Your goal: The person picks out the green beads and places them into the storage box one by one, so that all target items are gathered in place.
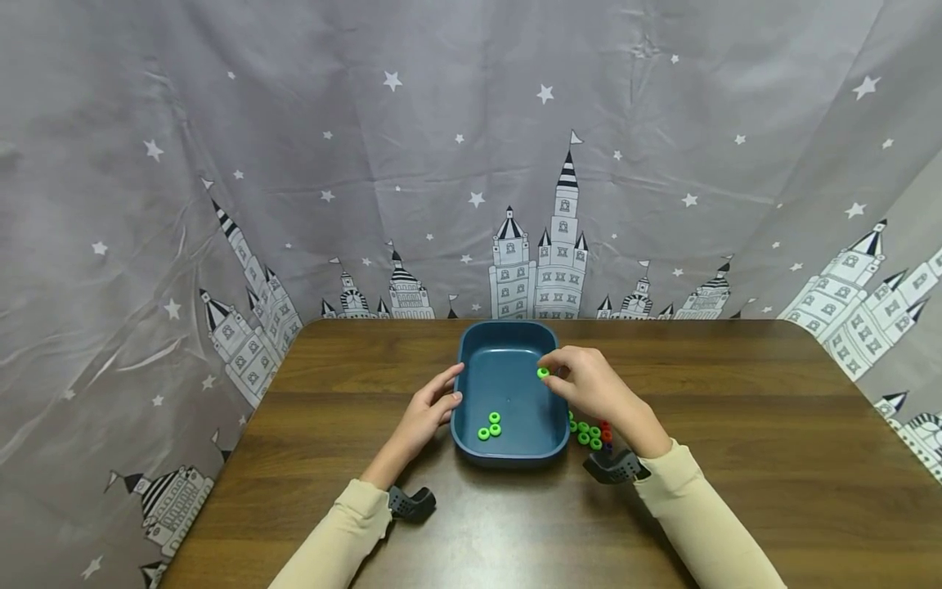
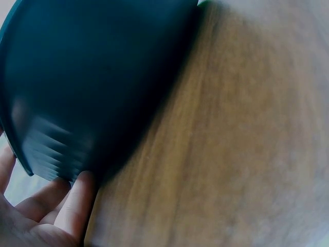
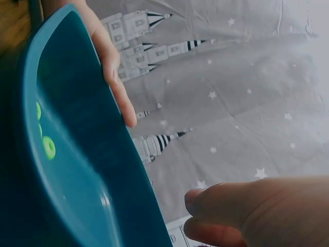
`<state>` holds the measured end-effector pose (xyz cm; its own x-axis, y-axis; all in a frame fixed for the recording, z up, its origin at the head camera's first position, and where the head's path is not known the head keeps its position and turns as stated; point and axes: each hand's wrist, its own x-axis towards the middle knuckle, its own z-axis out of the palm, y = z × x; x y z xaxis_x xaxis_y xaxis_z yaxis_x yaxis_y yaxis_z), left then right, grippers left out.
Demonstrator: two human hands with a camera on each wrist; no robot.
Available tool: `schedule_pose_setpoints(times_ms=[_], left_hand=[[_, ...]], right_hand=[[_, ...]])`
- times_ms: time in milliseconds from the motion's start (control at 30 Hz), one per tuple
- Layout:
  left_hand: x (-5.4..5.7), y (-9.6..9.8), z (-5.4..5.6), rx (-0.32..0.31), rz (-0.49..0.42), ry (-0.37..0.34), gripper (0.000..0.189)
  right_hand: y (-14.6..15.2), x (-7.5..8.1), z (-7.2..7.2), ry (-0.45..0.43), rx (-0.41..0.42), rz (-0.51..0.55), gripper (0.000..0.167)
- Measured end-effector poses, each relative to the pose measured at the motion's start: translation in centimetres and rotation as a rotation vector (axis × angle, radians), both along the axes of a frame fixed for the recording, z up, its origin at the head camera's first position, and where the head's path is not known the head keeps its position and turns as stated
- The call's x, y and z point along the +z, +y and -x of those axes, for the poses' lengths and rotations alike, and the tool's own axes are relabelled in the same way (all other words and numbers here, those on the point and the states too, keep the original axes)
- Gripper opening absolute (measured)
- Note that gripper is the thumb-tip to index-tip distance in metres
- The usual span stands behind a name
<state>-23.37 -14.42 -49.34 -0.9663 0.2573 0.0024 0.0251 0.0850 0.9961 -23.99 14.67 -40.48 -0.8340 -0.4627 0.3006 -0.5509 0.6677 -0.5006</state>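
Note:
A deep teal plastic bin point(image 1: 508, 378) stands on the table, longer front to back than wide. My left hand point(image 1: 429, 406) rests against its left outer wall, with straight fingers touching it just below the rim in the left wrist view. Over the bin's right rim, my right hand point(image 1: 594, 388) pinches a small bright green ring point(image 1: 542, 376) between thumb and fingertips. That ring is hidden in the right wrist view. Inside the bin, 3 more green rings point(image 1: 495, 433) lie together near the front left.
Just right of the bin, several loose green rings point(image 1: 595, 447) lie beside a few red rings point(image 1: 607, 438) and something dark blue, partly covered by my right wrist. A brown wooden table point(image 1: 736, 409) extends to both sides. Behind it hangs a grey castle-print curtain point(image 1: 441, 164).

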Motion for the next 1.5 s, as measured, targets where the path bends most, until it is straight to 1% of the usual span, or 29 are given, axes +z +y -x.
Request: schedule_pose_setpoints(times_ms=[167, 400, 600, 667, 767, 800, 900, 967, 1033, 1167, 1267, 1367, 1500], left_hand=[[0.1, 0.0, -0.1, -0.004, 0.003, 0.002, 0.054], [0.1, 0.0, -0.1, 0.005, 0.009, 0.016, 0.054], [0.2, 0.0, -0.1, 0.004, 0.002, 0.006, 0.054], [0.2, 0.0, -0.2, 0.004, 0.004, 0.017, 0.055], [0.0, 0.0, -0.1, 0.004, 0.004, 0.052, 0.055], [-0.1, -0.1, -0.1, -0.001, 0.008, 0.074, 0.055], [-0.2, -0.1, -0.1, -0.002, 0.007, 0.099, 0.055], [-0.2, -0.1, -0.1, -0.004, 0.006, 0.086, 0.054], [0.0, -0.1, -0.2, 0.001, 0.003, 0.049, 0.054], [0.2, 0.0, -0.1, 0.003, 0.008, 0.008, 0.053], [0.1, 0.0, -0.1, 0.014, 0.013, 0.006, 0.053], [0.1, 0.1, -0.2, 0.027, 0.015, 0.01, 0.053], [0.0, 0.1, -0.1, 0.024, 0.019, 0.01, 0.053]], right_hand=[[-1.0, -0.1, -0.2, -0.031, 0.013, -0.002, 0.019], [-2.5, -0.3, -0.2, 0.021, 0.081, -0.028, 0.016], [-3.7, -0.6, -0.2, 0.01, 0.117, -0.067, 0.018], [-4.0, -0.7, -0.2, 0.007, 0.128, -0.074, 0.018], [-4.4, -1.0, -0.2, 0.001, 0.138, -0.083, 0.017], [-4.5, -1.1, -0.2, -0.005, 0.138, -0.087, 0.017], [-4.9, -1.4, -0.2, -0.022, 0.137, -0.099, 0.018], [-5.2, -1.5, -0.3, -0.035, 0.14, -0.105, 0.019], [-5.4, -1.8, -0.4, -0.038, 0.149, -0.117, 0.019], [-5.7, -2.3, -0.4, -0.046, 0.163, -0.144, 0.019], [-5.8, -2.6, -0.4, -0.052, 0.163, -0.159, 0.019], [-5.8, -2.8, -0.5, -0.037, 0.167, -0.168, 0.018], [-5.9, -3.1, -0.5, -0.028, 0.164, -0.19, 0.017]])
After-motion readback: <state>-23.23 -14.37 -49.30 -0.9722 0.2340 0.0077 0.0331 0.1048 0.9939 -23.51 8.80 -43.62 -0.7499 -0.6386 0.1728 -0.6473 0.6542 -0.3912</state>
